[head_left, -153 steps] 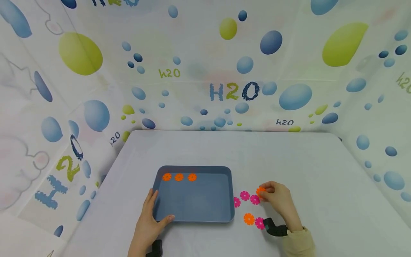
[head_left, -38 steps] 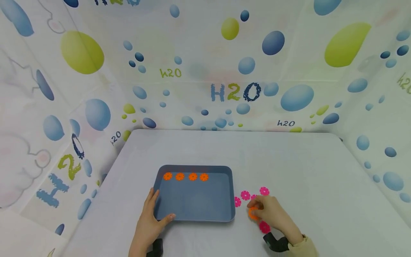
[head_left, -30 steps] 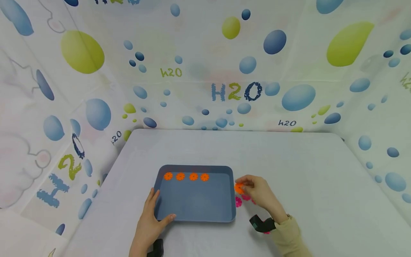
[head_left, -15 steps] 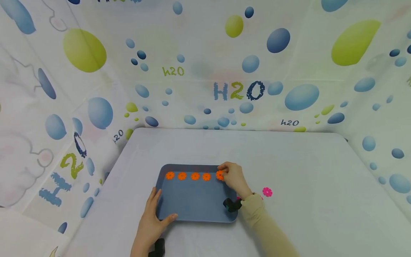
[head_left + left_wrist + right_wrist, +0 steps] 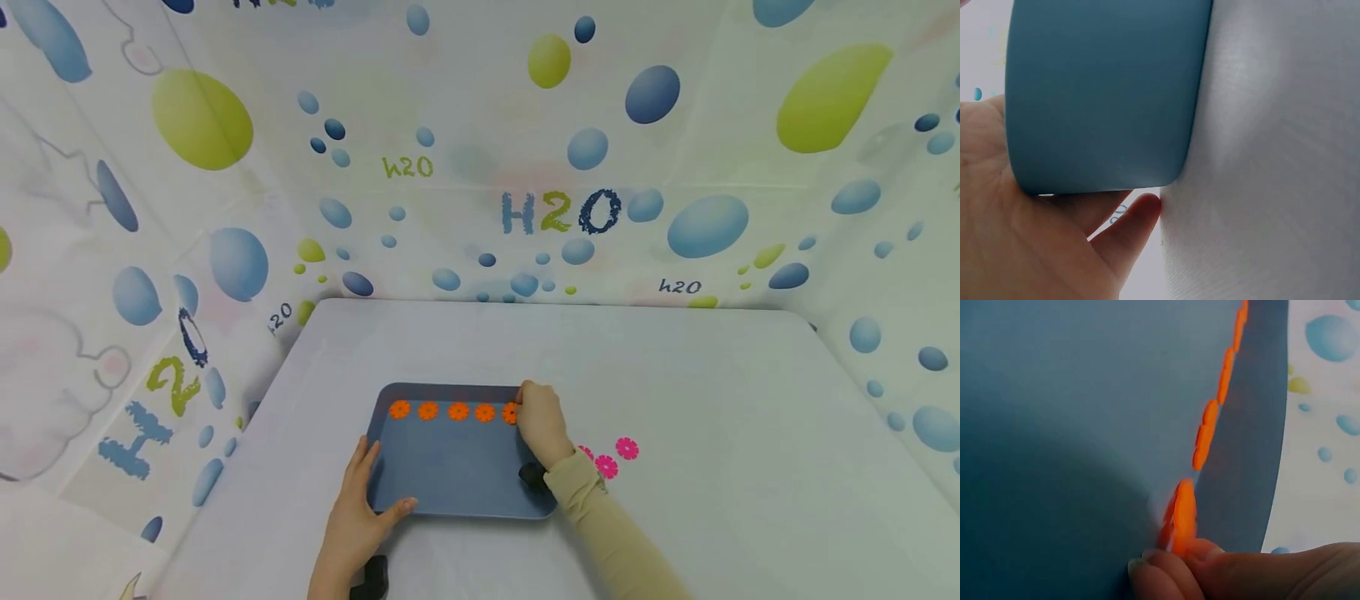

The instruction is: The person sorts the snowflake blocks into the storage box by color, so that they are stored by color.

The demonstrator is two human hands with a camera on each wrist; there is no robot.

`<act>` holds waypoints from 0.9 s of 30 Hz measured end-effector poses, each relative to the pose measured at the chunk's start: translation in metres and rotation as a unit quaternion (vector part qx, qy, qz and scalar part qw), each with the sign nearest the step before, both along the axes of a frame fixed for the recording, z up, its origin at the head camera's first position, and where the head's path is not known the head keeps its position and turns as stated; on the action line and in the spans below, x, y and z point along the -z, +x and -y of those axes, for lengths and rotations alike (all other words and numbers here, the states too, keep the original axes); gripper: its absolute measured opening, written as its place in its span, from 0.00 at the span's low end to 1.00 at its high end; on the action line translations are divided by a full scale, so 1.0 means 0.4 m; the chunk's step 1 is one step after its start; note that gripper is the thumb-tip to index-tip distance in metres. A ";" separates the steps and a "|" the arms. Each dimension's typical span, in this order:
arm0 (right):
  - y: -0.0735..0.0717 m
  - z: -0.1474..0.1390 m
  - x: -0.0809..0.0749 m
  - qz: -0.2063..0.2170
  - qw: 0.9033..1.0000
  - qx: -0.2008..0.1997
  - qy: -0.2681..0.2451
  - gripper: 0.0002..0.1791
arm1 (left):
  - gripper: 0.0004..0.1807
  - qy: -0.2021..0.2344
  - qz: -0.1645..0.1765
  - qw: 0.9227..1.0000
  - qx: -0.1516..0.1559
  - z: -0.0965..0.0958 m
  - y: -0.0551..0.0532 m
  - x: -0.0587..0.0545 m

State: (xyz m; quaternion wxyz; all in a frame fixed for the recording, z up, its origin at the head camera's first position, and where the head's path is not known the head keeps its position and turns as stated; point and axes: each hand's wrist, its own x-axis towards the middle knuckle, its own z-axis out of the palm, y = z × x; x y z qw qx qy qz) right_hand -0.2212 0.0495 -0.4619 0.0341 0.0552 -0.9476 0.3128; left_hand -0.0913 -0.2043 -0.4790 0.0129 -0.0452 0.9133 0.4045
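Note:
In the head view, my right hand (image 5: pixel 543 423) is at the far right corner of the blue-grey tray (image 5: pixel 457 479). Its thumb and fingers pinch an orange flower-shaped disc (image 5: pixel 510 412), standing on edge in the right wrist view, low at the tray's wall. Several matching orange discs (image 5: pixel 458 411) run in a row along the far side. My left hand (image 5: pixel 352 518) spans the near left corner, fingers spread along the left side and thumb on the near rim. The left wrist view shows the tray's outer wall (image 5: pixel 1104 100) against the palm and fingers.
Several pink flower-shaped discs (image 5: pixel 627 448) lie on the white table (image 5: pixel 720 400) right of the tray, partly hidden by my right sleeve (image 5: pixel 600 508). A patterned curtain (image 5: pixel 450 208) rises behind the table and along its sides. A dark wrist camera (image 5: pixel 532 476) sits under my right wrist.
My right hand has picked up orange discs from the table and carried them left into the tray, lengthening the row. The latest came to the far right corner. My left hand stays at its corner.

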 end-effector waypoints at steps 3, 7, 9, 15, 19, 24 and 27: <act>0.008 0.001 0.005 -0.008 1.000 0.001 0.015 0.06 | 0.56 -0.001 -0.002 1.000 0.002 -0.002 0.001 0.000; 0.017 -0.003 0.010 -0.053 0.998 -0.013 -0.009 0.04 | 0.56 0.000 0.006 1.000 -0.001 -0.003 0.003 0.000; 0.020 -0.008 0.006 -0.074 0.996 -0.023 -0.039 0.02 | 0.56 0.000 0.010 1.000 -0.001 -0.002 0.002 -0.001; 0.033 -0.037 -0.036 -0.077 0.990 -0.017 -0.119 0.06 | 0.56 0.004 0.017 1.000 0.002 0.000 -0.003 -0.003; 0.038 -0.070 -0.048 -0.066 0.987 -0.006 -0.144 0.07 | 0.56 0.002 0.013 1.000 0.001 -0.001 -0.002 -0.004; 0.050 -0.115 -0.057 -0.045 0.985 -0.002 -0.169 0.09 | 0.56 0.001 0.008 1.000 0.000 -0.002 -0.001 -0.002; 0.064 -0.137 -0.051 -0.024 0.987 -0.010 -0.160 0.12 | 0.56 -0.002 0.010 1.000 0.000 -0.001 -0.002 -0.003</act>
